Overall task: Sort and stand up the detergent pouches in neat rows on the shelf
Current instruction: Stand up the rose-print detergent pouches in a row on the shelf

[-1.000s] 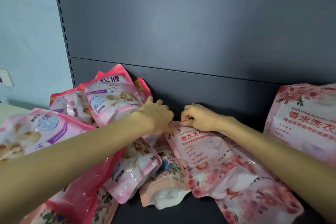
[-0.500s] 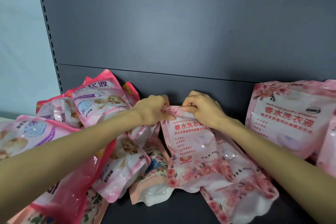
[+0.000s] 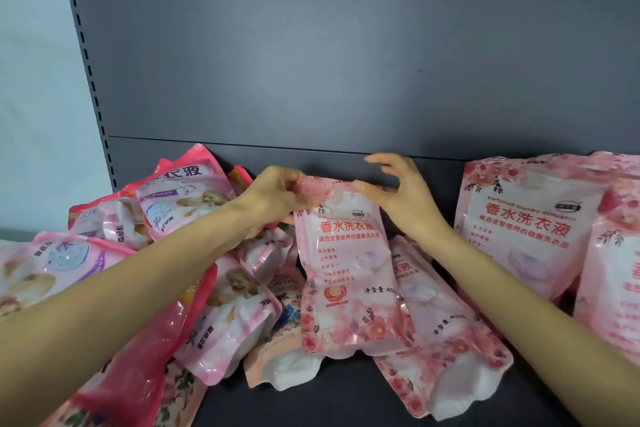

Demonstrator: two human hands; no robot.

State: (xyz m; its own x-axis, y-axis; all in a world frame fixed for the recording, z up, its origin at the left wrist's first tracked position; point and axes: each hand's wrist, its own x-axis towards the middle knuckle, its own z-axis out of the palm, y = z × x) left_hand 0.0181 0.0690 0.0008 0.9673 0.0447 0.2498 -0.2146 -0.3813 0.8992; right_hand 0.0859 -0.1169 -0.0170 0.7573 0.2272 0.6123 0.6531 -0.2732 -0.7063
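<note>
Mid-shelf, lifted by its top seal: floral pouch [image 3: 346, 270], nearly upright, print facing out, bottom edge apparently resting on a flat pouch [image 3: 440, 329] of the same print. Pinched at the top-left corner between thumb and curled fingers of left hand [image 3: 273, 199]; probably held high to let the liquid sag down and form a base to stand on. At the top-right corner, right hand [image 3: 405, 201] spread, thumb tip at or just touching the seal, other fingers arched clear above it, gripping nothing; likely about to steady or take hold. Judged step: raising this one to join the matching row [image 3: 519, 229] standing against the back panel [image 3: 346, 62] to the right. In the way: flat pouch underneath, filling the gap between the held one and the row; needs standing or shifting first, otherwise no level footing. To the left, a heap [image 3: 180, 198] of brighter pink pouches in another print, leaning and lying crosswise. In front, a peach pouch [image 3: 270, 357] flat, partly under others. Bare dark shelf [image 3: 311, 402] showing only along the front. Soft, sloshy packs: prone to slump or topple if let go without support. Sorting judged barely begun, most pouches lying down.
</note>
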